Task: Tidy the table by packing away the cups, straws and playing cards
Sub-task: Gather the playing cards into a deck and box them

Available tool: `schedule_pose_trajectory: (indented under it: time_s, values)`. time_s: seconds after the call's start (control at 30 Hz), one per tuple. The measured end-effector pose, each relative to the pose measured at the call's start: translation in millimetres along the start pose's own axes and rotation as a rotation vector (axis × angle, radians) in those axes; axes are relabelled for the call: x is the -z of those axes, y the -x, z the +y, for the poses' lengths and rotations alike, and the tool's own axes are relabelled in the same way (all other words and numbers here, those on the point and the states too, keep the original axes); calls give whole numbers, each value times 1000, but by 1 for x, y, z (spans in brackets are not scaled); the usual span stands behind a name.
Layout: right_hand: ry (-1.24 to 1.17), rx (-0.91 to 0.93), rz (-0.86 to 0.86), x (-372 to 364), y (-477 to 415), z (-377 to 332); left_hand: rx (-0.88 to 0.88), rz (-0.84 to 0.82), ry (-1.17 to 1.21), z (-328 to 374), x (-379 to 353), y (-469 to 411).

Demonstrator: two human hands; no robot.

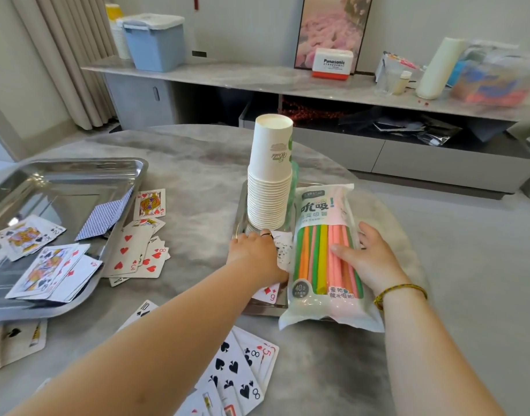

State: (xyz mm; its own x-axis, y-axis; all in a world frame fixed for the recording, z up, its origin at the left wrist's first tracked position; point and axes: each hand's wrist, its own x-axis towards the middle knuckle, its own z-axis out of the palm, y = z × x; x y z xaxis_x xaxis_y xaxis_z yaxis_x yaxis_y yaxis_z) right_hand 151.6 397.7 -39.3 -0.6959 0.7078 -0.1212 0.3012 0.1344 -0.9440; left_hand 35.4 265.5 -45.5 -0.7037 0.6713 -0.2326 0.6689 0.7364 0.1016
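A tall stack of white paper cups (269, 187) stands upright in a small metal tray (241, 214) at the table's middle. A plastic pack of coloured straws (323, 235) lies partly on that tray's right side. My right hand (371, 259) holds the pack at its right edge, thumb on top. My left hand (254, 253) is inside the small tray at the foot of the cup stack, fingers curled down on playing cards (283, 249); its fingertips are hidden. A six of diamonds (269, 294) lies under my left wrist. Loose cards (137, 250) are scattered on the table.
A large metal tray (62, 175) at the left holds several cards. More cards (239, 373) lie near the table's front edge. Behind the table runs a long sideboard with a blue lidded box (155, 43), a tissue box (332, 64) and bags.
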Motion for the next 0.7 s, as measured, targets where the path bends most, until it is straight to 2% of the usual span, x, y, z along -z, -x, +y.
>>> schedule_pose_trajectory:
  time_s: [0.13, 0.23, 0.43, 0.7]
  values:
    - [155, -21, 31, -2, -3, 5, 58, -56, 60, 4, 4, -9]
    - [151, -33, -11, -3, -3, 6, 86, -116, 89, 3, 6, -12]
    - [158, -21, 8, -5, -4, 8, 110, -251, 96, 5, 19, -14]
    - [141, -16, 22, -4, -3, 9, 126, -325, 302, -2, 25, -20]
